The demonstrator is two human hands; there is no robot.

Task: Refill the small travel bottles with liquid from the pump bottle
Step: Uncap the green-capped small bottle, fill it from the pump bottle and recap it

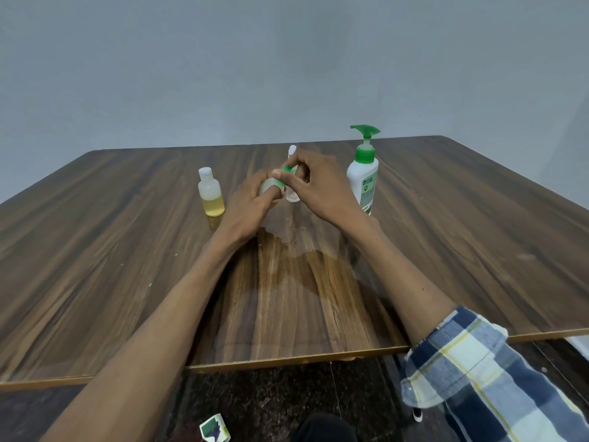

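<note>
Left hand [255, 199] curled round small clear bottle [266, 186]; right hand [315, 183] pinches its green cap [284, 177]. White pump bottle [363, 180] label unreadable.

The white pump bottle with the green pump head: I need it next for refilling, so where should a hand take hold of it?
Grip the white pump bottle with the green pump head around its broad white body, below the green collar, probably coming from its open right side with the right hand. It stands upright, and its narrow neck and spout offer less hold.
</note>
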